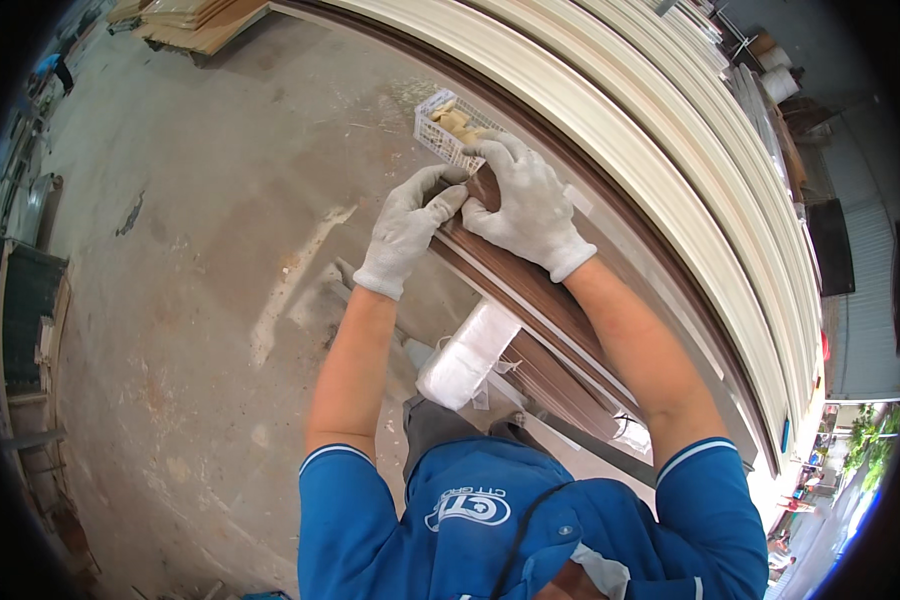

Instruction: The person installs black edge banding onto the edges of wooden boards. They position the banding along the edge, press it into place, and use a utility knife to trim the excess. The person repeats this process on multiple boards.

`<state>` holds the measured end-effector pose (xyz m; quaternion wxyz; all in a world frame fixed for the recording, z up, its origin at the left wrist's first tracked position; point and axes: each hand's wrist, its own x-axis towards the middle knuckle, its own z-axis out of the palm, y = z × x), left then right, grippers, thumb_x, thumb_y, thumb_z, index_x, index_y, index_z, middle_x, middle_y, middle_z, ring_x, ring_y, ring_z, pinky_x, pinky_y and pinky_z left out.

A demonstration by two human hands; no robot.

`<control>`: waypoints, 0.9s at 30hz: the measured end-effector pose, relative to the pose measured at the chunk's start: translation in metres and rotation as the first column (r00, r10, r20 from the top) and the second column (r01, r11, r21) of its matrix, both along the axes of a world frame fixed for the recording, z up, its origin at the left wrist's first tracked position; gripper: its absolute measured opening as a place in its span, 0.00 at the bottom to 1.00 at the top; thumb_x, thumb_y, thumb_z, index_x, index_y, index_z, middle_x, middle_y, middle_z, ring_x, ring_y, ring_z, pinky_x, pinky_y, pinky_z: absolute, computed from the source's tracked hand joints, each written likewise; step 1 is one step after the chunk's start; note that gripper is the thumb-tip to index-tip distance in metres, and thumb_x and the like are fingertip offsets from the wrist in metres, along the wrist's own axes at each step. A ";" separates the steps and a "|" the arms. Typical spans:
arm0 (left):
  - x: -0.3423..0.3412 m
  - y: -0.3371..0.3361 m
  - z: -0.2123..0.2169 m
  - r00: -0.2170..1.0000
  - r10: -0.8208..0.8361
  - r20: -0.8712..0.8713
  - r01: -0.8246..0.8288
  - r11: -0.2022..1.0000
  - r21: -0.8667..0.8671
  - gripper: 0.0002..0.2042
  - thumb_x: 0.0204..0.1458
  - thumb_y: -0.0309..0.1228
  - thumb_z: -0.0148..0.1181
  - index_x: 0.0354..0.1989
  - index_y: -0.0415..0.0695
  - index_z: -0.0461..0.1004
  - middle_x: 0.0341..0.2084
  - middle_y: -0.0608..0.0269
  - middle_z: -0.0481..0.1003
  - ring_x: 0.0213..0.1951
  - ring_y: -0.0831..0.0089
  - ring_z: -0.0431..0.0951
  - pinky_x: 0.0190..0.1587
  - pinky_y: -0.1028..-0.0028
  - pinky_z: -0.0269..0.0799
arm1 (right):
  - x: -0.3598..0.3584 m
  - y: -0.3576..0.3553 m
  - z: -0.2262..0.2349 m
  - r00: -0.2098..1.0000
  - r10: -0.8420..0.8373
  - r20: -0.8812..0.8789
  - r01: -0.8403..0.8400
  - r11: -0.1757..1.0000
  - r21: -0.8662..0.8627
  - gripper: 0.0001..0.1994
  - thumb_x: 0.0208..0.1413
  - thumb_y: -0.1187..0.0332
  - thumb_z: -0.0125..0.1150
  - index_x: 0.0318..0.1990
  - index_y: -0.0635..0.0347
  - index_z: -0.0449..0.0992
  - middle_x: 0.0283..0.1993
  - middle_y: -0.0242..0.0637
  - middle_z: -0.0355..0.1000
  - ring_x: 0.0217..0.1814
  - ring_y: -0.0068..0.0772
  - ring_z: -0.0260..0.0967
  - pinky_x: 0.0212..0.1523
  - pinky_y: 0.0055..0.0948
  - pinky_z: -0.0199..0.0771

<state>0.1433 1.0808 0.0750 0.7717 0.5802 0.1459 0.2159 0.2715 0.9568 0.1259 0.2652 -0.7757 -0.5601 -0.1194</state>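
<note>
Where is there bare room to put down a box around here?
Most room shows on the grey floor, between the left hand and the dark panel at far left. It is crowded around the right hand: brown boards beneath it, long cream strips to its right, and a white crate of tan pieces showing past it.

Outside the left edge of the brown board (526, 278), a hand can pass above the floor (200, 250), except where the white wrapped block (473, 348) sticks out. Beyond the right edge, cream profiles (660, 140) obstruct; near the far end, the crate (440, 141) does.
</note>
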 end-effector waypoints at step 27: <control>0.009 -0.005 0.002 0.981 0.186 -0.057 -0.168 0.959 0.228 0.09 0.59 0.29 0.68 0.44 0.38 0.80 0.33 0.70 0.78 0.37 0.81 0.74 0.42 0.78 0.71 | -0.057 -0.197 0.022 0.904 -0.413 -0.111 0.406 0.910 -0.077 0.22 0.44 0.74 0.65 0.50 0.54 0.71 0.61 0.47 0.65 0.65 0.55 0.61 0.65 0.53 0.60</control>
